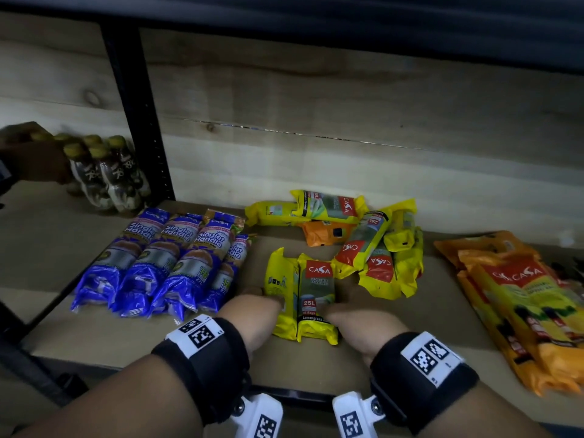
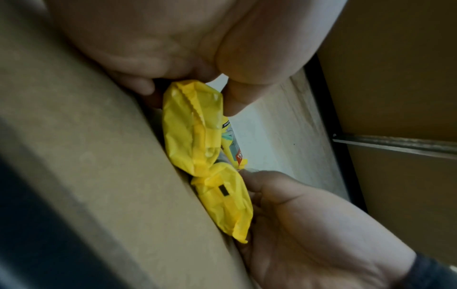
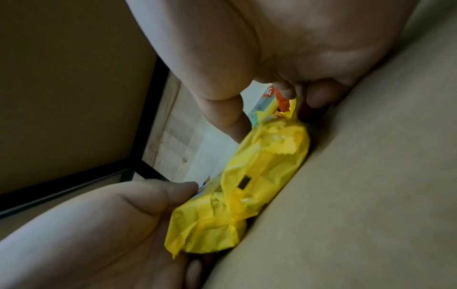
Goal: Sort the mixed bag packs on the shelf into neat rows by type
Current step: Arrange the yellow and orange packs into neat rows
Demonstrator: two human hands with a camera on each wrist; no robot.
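Left grip: left hand (image 1: 252,306) curled round the outer side of the left yellow pack (image 1: 279,298), thumb on top, fingers against the shelf (image 1: 94,339).
Right grip: right hand (image 1: 357,324) holds the right yellow pack (image 1: 317,306) the same way from its outer side.
Pack position: both lie flat, side by side and touching, near the shelf's front edge, between the blue row (image 1: 164,263) and the loose yellow heap (image 1: 373,248).
Handling: judged light and soft; crinkled film over a rolled core, likely to slide on the board.
Hold point: mid-body on the long sides; the crimped ends look too floppy to steer by.
Other stock: orange packs (image 1: 518,298) lie well apart at the right.
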